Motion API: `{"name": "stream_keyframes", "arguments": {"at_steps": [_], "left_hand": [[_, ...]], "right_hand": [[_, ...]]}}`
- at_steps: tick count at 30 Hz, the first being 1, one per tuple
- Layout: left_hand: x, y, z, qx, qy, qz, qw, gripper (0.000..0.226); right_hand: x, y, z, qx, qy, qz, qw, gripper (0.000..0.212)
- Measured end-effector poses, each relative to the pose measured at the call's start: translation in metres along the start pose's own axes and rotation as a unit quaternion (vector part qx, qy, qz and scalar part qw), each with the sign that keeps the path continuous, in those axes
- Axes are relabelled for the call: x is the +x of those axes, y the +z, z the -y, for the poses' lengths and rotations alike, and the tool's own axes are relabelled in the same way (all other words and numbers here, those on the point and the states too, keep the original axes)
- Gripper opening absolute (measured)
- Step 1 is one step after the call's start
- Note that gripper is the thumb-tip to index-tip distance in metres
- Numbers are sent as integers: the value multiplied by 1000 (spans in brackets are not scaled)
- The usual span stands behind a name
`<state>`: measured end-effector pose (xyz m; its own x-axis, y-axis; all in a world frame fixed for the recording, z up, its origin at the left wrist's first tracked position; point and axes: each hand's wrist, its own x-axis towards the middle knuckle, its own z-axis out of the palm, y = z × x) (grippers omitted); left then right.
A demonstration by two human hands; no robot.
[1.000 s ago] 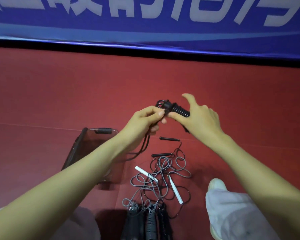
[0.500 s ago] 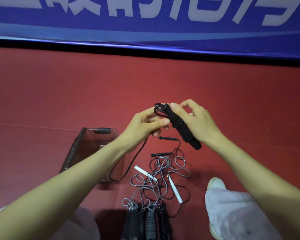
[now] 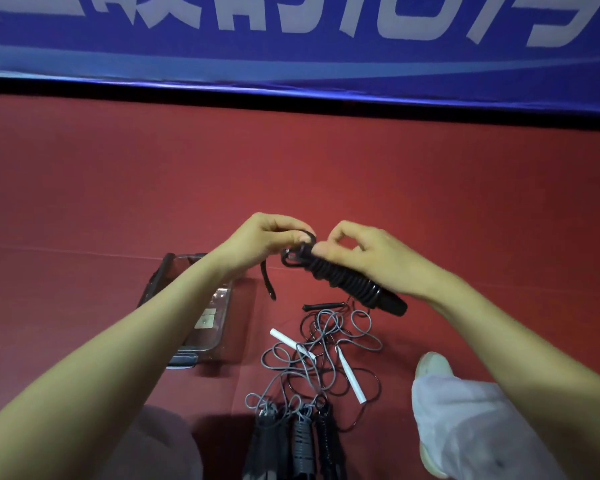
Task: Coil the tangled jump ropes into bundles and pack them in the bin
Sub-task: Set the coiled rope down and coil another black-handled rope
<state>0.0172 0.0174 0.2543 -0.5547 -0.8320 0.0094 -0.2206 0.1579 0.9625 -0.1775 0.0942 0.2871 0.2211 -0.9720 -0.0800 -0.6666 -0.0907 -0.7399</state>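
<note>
I hold a black jump rope bundle (image 3: 343, 280), its cord wound tightly round the handles, above the red floor. My right hand (image 3: 368, 261) grips the bundle along its length. My left hand (image 3: 271, 237) pinches the cord's loose end at the bundle's upper tip, and a short black tail (image 3: 268, 282) hangs down from it. A clear plastic bin (image 3: 201, 327) sits on the floor under my left forearm. Below my hands lies a tangle of grey and black ropes (image 3: 323, 355) with white tubes (image 3: 352, 377) and black handles (image 3: 302, 441).
A blue banner (image 3: 291, 46) with white letters runs along the far edge of the red floor (image 3: 118, 185). My knee and white shoe (image 3: 433, 368) are at the lower right, close to the tangle. A loose black handle (image 3: 321, 306) lies just beyond the tangle.
More cord has been wound on, so the long strand that hung from my left hand is now a short tail. Both hands have shifted slightly lower and the bundle tilts more level.
</note>
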Motion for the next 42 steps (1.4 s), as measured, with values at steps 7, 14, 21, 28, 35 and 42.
{"name": "stream_keyframes", "arguments": {"at_steps": [7, 14, 21, 28, 35, 42], "left_hand": [[-3, 33, -9, 80, 53, -98, 991, 7], [-9, 40, -14, -69, 65, -85, 992, 19], [-14, 51, -19, -267, -1, -92, 959, 27], [-19, 46, -18, -203, 39, -28, 978, 21], [-21, 43, -25, -78, 69, 0, 995, 22], [-17, 20, -21, -160, 31, 77, 984, 32]], "right_hand": [[6, 5, -5, -256, 124, -75, 956, 71], [4, -11, -7, -222, 116, -188, 950, 70], [-1, -17, -2, -97, 60, -244, 963, 62], [-1, -15, -6, 113, 37, -70, 990, 80], [-3, -13, -7, 173, 63, -38, 982, 73], [-1, -25, 3, 297, 74, -107, 946, 54]]}}
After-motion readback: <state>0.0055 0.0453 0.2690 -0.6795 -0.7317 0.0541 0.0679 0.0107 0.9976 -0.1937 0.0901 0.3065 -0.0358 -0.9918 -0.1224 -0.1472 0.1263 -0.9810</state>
